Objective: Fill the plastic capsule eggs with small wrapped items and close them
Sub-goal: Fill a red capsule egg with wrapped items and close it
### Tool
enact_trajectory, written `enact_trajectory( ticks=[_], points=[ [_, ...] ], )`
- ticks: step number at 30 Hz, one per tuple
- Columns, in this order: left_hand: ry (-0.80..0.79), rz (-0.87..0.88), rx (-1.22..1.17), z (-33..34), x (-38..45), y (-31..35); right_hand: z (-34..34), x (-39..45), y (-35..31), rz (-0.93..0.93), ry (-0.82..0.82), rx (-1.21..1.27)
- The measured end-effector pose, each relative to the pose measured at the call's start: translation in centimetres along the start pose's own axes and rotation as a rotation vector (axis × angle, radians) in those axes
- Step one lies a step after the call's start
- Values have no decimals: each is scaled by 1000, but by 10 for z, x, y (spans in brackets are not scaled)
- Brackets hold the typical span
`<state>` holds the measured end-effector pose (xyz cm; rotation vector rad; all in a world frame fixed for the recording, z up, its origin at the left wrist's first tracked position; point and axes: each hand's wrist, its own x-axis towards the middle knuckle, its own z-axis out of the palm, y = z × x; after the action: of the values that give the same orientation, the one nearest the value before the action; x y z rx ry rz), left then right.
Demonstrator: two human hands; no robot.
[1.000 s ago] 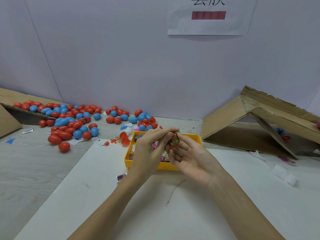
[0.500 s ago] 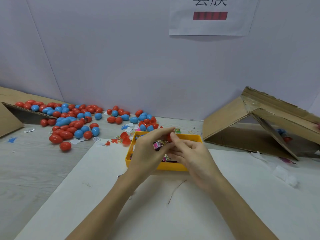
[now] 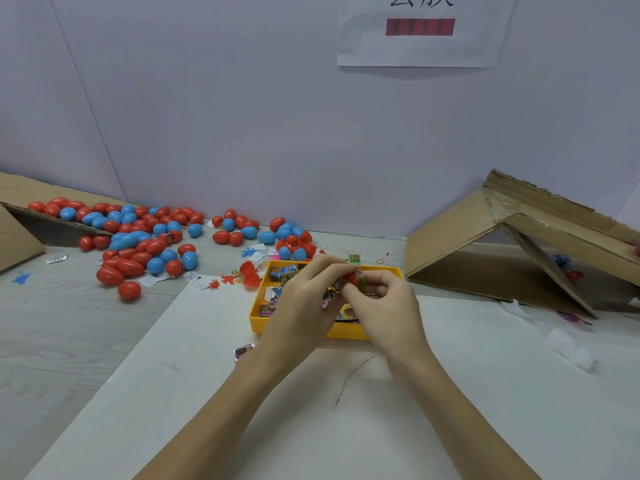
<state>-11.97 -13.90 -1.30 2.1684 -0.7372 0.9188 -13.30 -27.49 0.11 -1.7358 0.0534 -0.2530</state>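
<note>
Wrapped item going into a red egg half, over the yellow tray

On the left of the counter (image 3: 69, 341), the heap of red and blue capsule eggs (image 3: 138, 244) lies untouched. Mid-frame, the left hand (image 3: 304, 299) pinches a red egg half (image 3: 350, 278) above the yellow tray (image 3: 258, 322). The right hand (image 3: 388, 303), which a second ago held the green wrapped item (image 3: 361, 279) up in its fingertips, now curls in and presses it against the half's mouth. I judge the filling is under way; closing comes next.
</note>
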Motion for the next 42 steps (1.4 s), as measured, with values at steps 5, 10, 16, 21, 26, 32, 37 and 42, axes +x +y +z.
enact_trajectory(
  ticks=[5,10,16,21,26,32,37,42],
  points=[
    [1,-23,15,2,-1,1,1,0,3,-32,20,-9],
    [13,-14,-3,3,0,-1,1,-1,5,-110,37,-32],
    [15,-14,1,2,1,-5,0,-2,5,-110,-17,-50],
    [63,-102,-135,-2,3,-4,-1,1,4,5,-71,171],
    [-28,-228,-329,-5,1,-10,-8,5,3,79,-122,252],
    [-62,-300,-383,-4,0,-9,-18,12,0,179,-256,174],
    [-30,-332,-374,-6,2,-5,-16,11,-2,175,-266,125],
    [-21,-370,-311,-7,3,-8,-13,9,-2,76,-264,163]
  ],
)
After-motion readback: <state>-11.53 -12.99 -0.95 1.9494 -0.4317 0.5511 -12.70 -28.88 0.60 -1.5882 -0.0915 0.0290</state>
